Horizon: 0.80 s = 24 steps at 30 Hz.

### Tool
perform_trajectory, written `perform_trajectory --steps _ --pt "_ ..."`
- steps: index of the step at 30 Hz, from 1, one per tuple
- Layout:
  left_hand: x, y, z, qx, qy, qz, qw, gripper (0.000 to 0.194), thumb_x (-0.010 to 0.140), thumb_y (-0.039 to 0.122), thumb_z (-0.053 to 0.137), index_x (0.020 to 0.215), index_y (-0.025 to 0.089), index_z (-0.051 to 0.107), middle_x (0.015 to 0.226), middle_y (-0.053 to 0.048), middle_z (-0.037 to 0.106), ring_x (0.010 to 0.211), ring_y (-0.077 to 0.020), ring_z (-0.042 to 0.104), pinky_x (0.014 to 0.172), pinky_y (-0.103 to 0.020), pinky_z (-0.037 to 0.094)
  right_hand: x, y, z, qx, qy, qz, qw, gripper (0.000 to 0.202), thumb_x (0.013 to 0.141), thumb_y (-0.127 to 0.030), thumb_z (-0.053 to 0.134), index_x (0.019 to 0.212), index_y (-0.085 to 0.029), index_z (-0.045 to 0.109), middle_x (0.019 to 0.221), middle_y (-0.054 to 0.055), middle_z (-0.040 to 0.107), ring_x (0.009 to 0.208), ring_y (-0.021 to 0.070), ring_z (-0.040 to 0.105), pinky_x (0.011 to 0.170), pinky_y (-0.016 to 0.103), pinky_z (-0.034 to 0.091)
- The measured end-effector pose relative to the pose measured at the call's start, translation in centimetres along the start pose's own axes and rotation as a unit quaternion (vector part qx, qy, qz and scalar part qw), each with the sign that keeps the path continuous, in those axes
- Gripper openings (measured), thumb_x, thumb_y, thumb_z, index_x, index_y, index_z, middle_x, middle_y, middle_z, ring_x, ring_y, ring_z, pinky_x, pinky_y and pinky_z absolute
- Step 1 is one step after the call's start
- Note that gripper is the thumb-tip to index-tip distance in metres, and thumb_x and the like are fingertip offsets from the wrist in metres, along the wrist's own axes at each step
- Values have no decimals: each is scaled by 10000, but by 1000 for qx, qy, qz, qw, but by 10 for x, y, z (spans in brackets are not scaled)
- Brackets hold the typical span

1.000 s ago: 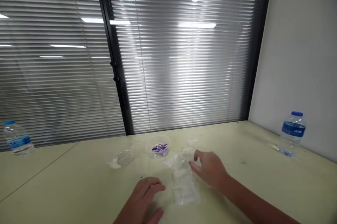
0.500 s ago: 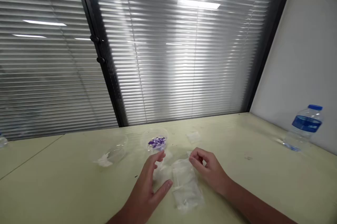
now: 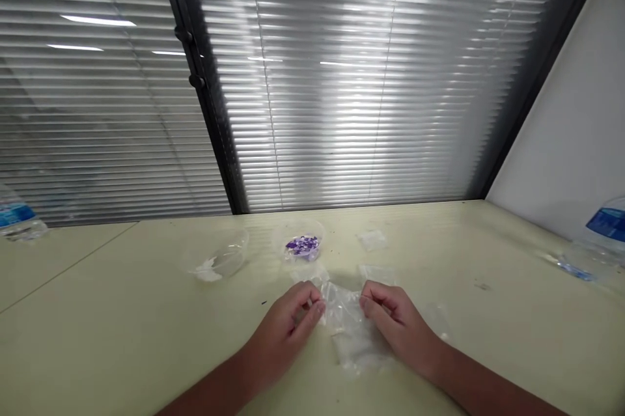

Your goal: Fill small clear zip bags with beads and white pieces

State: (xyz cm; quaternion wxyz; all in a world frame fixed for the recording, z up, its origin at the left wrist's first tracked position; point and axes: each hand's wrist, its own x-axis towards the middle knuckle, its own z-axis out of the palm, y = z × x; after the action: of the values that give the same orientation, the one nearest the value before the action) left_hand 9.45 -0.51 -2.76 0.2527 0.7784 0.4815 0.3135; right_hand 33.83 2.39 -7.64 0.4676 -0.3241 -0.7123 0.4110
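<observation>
A clear plastic bag point(image 3: 344, 308) spans the space between my two hands above the pale tabletop. My left hand point(image 3: 293, 318) pinches its left edge between thumb and fingers. On the other side, my right hand point(image 3: 393, 315) has its thumb and fingertips closed on the bag's right edge. Beneath, another clear bag point(image 3: 361, 347) lies flat, partly covered. Small clear packets point(image 3: 378, 274) rest just beyond my hands, and one more packet point(image 3: 372, 239) lies farther back. Behind my left hand stands a clear round bowl point(image 3: 315, 228) holding purple and white bits point(image 3: 303, 246).
Back left is a second clear container point(image 3: 232, 256) with white pieces point(image 3: 208, 271). Water bottles stand at the far left point(image 3: 17, 215) and the right edge point(image 3: 608, 224). The table point(image 3: 122, 325) meets a blind-covered window point(image 3: 342, 110) behind.
My left hand has closed from an open pose onto the bag. The bag is now stretched between both hands. The camera view has shifted, and the left bottle shows more fully.
</observation>
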Motion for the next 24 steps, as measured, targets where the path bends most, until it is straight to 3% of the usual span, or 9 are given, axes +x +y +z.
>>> perform_trajectory --steps 7,15,24 --pt "0 3 0 3 -39 -2 999 375 1080 511 349 892 201 447 873 -1 478 814 -163 436 748 -282 359 1 -5 -1 50 31 35 998 440 1036 -517 473 757 -182 409 727 -18 352 690 129 340 627 253 303" --pt "1 4 -1 -45 14 -30 998 442 1054 586 369 850 197 422 795 13 405 746 -150 390 698 -277 338 1 -3 -1 -24 -38 -26 999 379 1016 -438 543 766 -155 565 712 -9 466 690 124 414 648 255 319" --pt "1 0 1 2 33 8 999 393 1074 518 356 885 195 479 844 -8 471 794 -163 437 734 -288 350 1 -1 0 -20 -34 -18 999 434 1032 -476 500 758 -147 571 684 -14 440 653 114 395 613 248 315"
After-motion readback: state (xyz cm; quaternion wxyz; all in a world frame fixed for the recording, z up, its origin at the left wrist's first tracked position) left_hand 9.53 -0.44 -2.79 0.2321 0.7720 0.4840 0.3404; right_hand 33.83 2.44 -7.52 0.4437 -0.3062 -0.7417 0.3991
